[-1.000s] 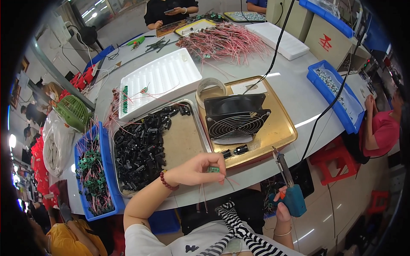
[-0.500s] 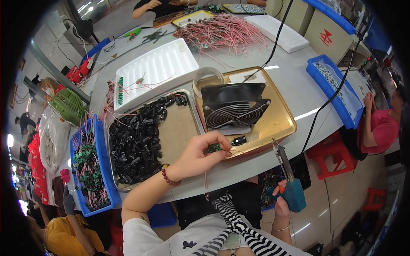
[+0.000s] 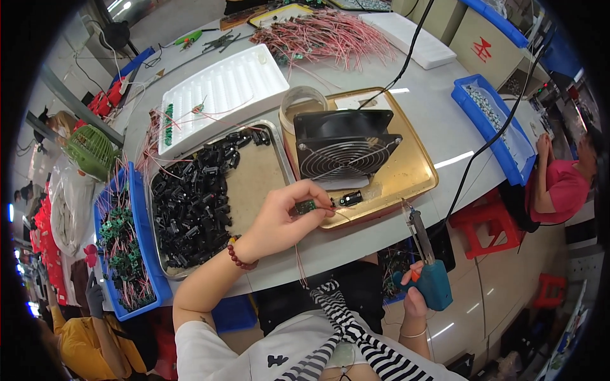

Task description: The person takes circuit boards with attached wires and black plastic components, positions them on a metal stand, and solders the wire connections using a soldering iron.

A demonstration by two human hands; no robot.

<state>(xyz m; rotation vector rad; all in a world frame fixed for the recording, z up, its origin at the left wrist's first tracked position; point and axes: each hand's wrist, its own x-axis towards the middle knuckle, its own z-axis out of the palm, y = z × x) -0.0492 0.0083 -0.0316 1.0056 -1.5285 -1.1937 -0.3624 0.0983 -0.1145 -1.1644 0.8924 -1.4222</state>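
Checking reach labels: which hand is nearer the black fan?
Left. The left hand sits at the gold tray's front edge, just below the black fan; the right hand is off the table.

L hand (image 3: 279, 219) w/ small green board (image 3: 305, 206) is further fwd vs 1 s ago: then it sat at the near table edge, below the steel tray (image 3: 254, 184); now it's up at the near-left corner of the gold tray (image 3: 416, 174), fingertips (image 3: 324, 192) close to the small black part (image 3: 351, 199) lying there. Red leads (image 3: 298, 267) off the board now trail over the table edge; before, they hung lower, in front of the lap. R hand (image 3: 416, 295) w/ blue-handled soldering iron (image 3: 427, 267) has come up a bit; iron tip now nearer the gold tray's near edge.
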